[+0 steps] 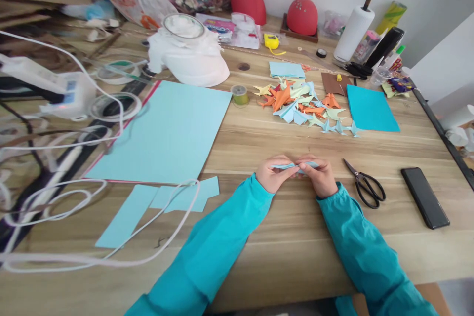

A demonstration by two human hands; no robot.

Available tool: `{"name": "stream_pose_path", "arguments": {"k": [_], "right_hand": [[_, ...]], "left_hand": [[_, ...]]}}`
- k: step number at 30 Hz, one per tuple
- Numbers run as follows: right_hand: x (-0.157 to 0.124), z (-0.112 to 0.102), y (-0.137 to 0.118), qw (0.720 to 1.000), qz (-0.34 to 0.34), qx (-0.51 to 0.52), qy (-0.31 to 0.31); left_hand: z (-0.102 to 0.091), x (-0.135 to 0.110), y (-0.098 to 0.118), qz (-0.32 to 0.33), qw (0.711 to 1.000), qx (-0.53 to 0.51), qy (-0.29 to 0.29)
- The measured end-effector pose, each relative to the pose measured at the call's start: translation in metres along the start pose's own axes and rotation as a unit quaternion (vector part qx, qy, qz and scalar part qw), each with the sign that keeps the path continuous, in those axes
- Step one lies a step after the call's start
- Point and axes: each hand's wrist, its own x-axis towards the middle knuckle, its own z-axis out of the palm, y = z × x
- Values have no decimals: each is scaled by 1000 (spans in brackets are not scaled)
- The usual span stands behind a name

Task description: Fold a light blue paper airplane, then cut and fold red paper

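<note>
Between both hands is a small folded piece of light blue paper [286, 165], pinched at its two ends above the wooden table. My left hand [273, 174] grips its left part with thumb and fingers. My right hand [319, 176] pinches the right part, the thumb lying on top. Just right of that hand lie black-handled scissors [366, 186], their blades pointing up and left. Beyond the hands sits a pile of folded paper figures [292, 101] in orange, blue, yellow and pale green. My fingers partly cover the folded paper.
Large light blue sheets [170, 131] and paper offcuts [128, 215] lie left, crossed by a white cable [163, 256]. A phone [425, 197] rests at right. Farther back are a thread spool [240, 95], a bright blue sheet [373, 108], a tape measure [271, 41] and a white cap [194, 61].
</note>
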Motion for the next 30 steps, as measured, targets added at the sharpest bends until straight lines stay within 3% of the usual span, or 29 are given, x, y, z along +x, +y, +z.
{"name": "stream_pose_path", "arguments": {"k": [7,12,16,30], "right_hand": [[1,-1,-1,999,22,28,8],[3,-1,1,999,9,31,5],[2,-1,3,999,-12,29,28],[1,0,-1,996,50,71,33]], "left_hand": [[-2,-1,0,6,1000,20,12],[-1,-1,3,2,1000,-6,25],[-1,-1,4,33,998,29,36],[-1,-3,1,39,998,22,45]]}}
